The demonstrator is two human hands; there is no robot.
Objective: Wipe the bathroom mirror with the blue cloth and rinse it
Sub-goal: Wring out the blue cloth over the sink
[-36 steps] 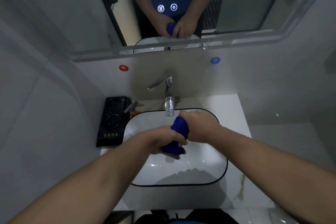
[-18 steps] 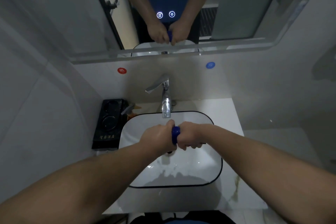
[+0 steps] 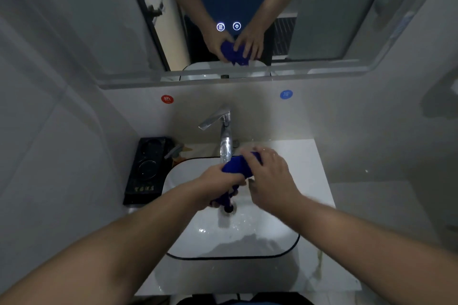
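Blue cloth (image 3: 235, 164) was mid-rinse under faucet (image 3: 226, 141); left hand (image 3: 218, 181) gripped it; right hand (image 3: 270, 176) lay over it, grip unclear; mirror (image 3: 322, 7) wiping judged done.

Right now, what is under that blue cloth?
The blue cloth, held by the left hand and right hand, hangs over the wet white sink basin. Its dark drain shows; the cloth's end covers part of it.

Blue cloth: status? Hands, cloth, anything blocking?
Left hand grips the blue cloth low; right hand holds its upper end. Cloth bunched over the sink, just below the faucet spout. Nothing blocking.
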